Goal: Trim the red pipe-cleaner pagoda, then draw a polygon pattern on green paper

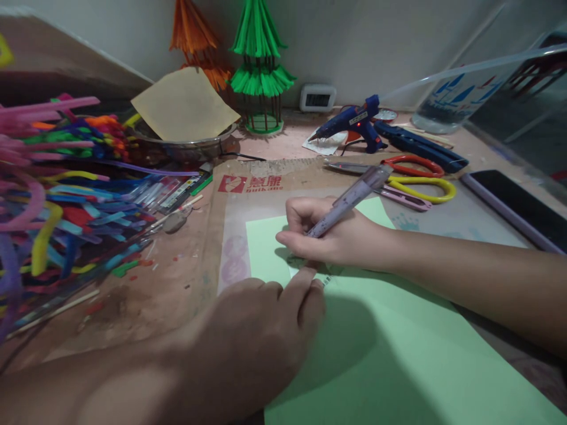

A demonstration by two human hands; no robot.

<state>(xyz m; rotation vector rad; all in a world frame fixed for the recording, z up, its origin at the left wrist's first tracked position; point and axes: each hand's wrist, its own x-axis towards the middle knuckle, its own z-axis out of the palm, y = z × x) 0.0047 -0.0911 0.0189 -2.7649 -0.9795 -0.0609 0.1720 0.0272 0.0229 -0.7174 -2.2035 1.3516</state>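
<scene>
A purple pen with a clear upper end slants up and to the right from my right hand, which is closed around it. The pen's tip is hidden behind my fingers and thumb. Beneath both hands lies a large sheet of light green paper. My left hand rests on the paper, palm down, with its index finger stretched toward the right hand. Just under those fingertips is a small pale piece with dark marks, mostly covered, so I cannot tell its kind.
Scissors, a purple craft knife, a blue glue gun and a phone lie behind and to the right. Colourful pipe cleaners crowd the left. Behind stand a green tree-shaped model and a small clock.
</scene>
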